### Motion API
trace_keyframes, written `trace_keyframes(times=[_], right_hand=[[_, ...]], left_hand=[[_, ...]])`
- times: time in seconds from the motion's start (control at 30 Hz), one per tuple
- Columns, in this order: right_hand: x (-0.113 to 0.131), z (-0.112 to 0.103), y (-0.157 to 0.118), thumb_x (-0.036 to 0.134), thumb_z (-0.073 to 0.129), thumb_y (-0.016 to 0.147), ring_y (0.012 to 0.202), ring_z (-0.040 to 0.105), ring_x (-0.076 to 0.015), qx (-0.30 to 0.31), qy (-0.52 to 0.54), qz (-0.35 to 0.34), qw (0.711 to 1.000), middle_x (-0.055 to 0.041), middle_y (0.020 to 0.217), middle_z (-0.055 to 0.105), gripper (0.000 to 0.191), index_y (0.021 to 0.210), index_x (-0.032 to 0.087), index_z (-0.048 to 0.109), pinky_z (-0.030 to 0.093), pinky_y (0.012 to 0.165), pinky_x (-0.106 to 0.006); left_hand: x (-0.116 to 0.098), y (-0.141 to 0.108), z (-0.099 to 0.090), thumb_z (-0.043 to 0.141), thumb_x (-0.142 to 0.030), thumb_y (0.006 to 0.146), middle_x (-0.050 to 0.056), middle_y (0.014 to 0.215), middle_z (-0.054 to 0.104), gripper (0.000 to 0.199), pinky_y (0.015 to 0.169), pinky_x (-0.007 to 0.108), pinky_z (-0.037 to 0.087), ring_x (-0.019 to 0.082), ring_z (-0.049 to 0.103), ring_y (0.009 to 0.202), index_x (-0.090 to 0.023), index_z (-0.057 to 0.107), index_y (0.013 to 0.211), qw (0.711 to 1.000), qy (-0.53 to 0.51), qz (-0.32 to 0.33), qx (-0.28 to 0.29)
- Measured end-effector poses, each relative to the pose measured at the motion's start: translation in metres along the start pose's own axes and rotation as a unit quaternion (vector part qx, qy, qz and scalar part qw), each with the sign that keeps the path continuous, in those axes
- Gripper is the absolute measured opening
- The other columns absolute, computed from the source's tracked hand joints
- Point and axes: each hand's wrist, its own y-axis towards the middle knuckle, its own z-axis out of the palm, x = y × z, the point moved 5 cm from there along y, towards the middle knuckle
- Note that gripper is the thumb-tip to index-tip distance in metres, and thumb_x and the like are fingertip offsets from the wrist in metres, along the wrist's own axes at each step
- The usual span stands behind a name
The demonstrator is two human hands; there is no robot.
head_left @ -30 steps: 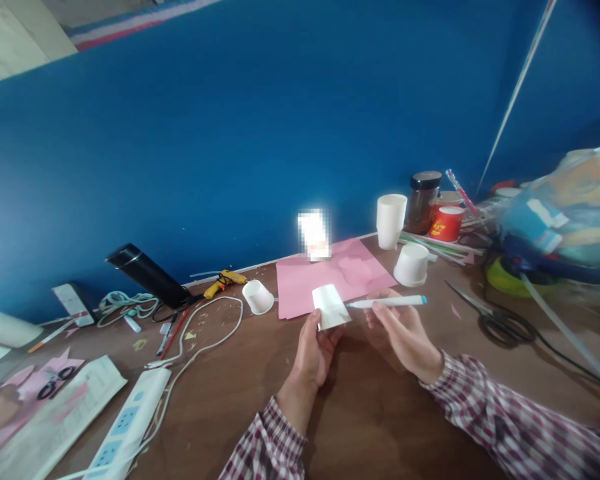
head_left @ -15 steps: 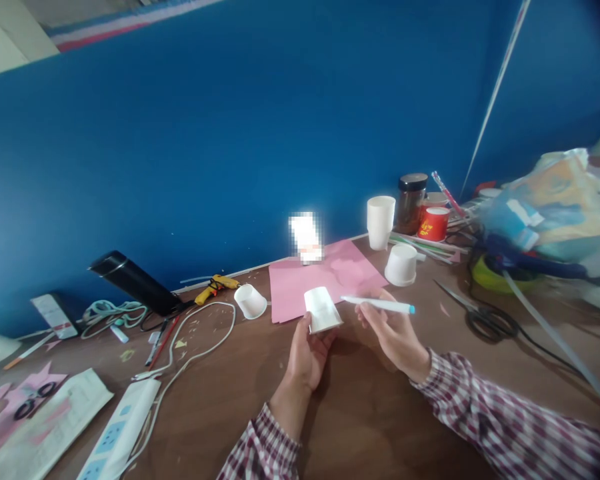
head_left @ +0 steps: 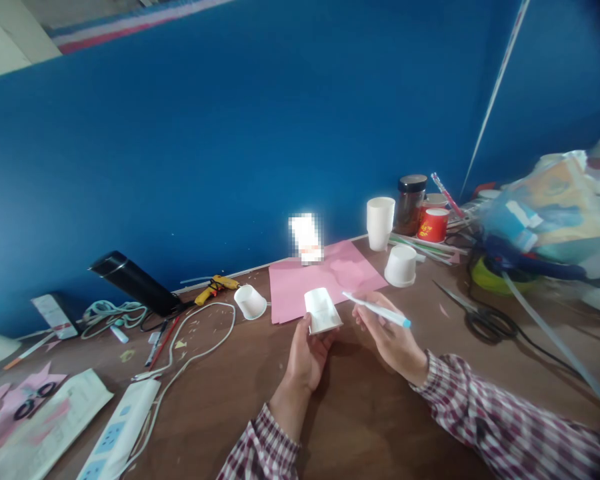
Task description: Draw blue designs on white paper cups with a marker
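My left hand (head_left: 307, 357) holds a white paper cup piece (head_left: 322, 311) low over the brown table, its fingers closed round the lower edge. In my right hand (head_left: 387, 337) is a white pen with a light blue end (head_left: 380, 310), its tip pointing left toward the cup piece but apart from it. Pink paper sheets (head_left: 290, 287) lie just beyond both hands. One white cup (head_left: 251, 302) rests left of the sheets, and an upside-down white cup (head_left: 401, 265) stands to their right.
Black-handled scissors (head_left: 485, 320) lie at the right, near a plastic bag (head_left: 560, 207). Stacked white cups (head_left: 380, 223) and a dark jar (head_left: 411, 203) stand by the blue wall. A power strip (head_left: 117, 433), a cable, a yellow glue gun (head_left: 215, 289) and a black bottle (head_left: 135, 283) are left.
The pen has tilted, its blue end now lower and slightly further left. My right hand has shifted a little left; my left hand and the cup piece look almost unmoved.
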Motion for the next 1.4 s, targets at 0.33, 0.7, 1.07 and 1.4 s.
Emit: trace_keyframes(times=[0.33, 0.7, 1.07, 1.4], right_hand=[[0.001, 0.004, -0.001, 0.034, 0.048, 0.095, 0.073, 0.058, -0.0146, 0.032, -0.016, 0.009, 0.999, -0.0040, 0.086, 0.059, 0.017, 0.097, 0.020, 0.058, 0.051, 0.063, -0.027], [0.011, -0.001, -0.004, 0.034, 0.050, 0.095, 0.066, 0.060, -0.0145, -0.007, -0.078, -0.041, 0.996, -0.0045, 0.078, 0.064, 0.021, 0.088, 0.018, 0.062, 0.053, 0.060, -0.026], [0.023, 0.005, -0.011, 0.026, 0.048, 0.095, 0.078, 0.063, -0.0179, 0.038, -0.209, -0.140, 0.967, -0.0054, 0.087, 0.065, 0.012, 0.098, 0.020, 0.058, 0.051, 0.072, -0.030], [0.022, 0.004, -0.013, 0.026, 0.046, 0.095, 0.078, 0.062, -0.0182, 0.036, -0.227, -0.151, 0.961, -0.0048, 0.086, 0.063, 0.011, 0.097, 0.020, 0.056, 0.049, 0.070, -0.029]], left_hand=[[-0.002, -0.004, 0.004, 0.059, -0.030, 0.086, 0.008, 0.096, 0.071, 0.025, 0.076, 0.034, 0.056, 0.019, 0.064, 0.085, -0.012, 0.067, 0.101, 1.000, 0.012, 0.000, -0.006], [0.001, -0.001, 0.003, 0.060, -0.032, 0.085, 0.009, 0.096, 0.071, 0.026, 0.083, 0.036, 0.053, 0.020, 0.064, 0.088, -0.011, 0.067, 0.099, 1.000, 0.017, -0.003, 0.001], [0.001, -0.003, 0.006, 0.065, -0.032, 0.082, 0.009, 0.100, 0.068, 0.025, 0.090, 0.037, 0.048, 0.019, 0.061, 0.094, -0.012, 0.067, 0.097, 0.996, 0.053, 0.022, 0.062], [0.000, -0.007, 0.015, 0.063, -0.029, 0.085, 0.004, 0.090, 0.066, 0.017, 0.083, 0.029, 0.047, 0.014, 0.059, 0.084, -0.013, 0.067, 0.088, 0.993, 0.054, 0.051, 0.091]])
